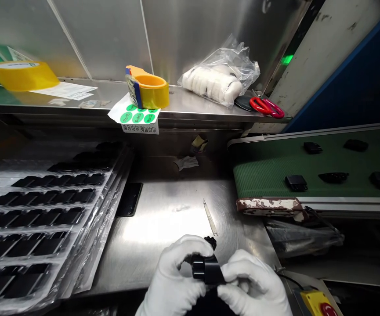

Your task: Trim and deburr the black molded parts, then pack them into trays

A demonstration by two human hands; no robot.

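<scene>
Both my hands wear white gloves and meet at the bottom centre, over the near edge of the steel table point(163, 228). My left hand point(173, 276) and my right hand point(252, 285) are both closed on one small black plastic part point(207, 270), held between the fingertips. A pair of metal tweezers point(209, 217) lies on the table just beyond the hands. To the left sits a stack of clear plastic trays point(45, 219) filled with several black parts in rows.
A green conveyor belt point(265, 175) at right carries several black parts. The steel shelf behind holds a tape dispenser point(146, 90), green stickers point(135, 116), a bag of white pads point(219, 81), red scissors point(267, 106) and a yellow tape roll point(20, 74). A yellow button box point(318, 303) sits bottom right.
</scene>
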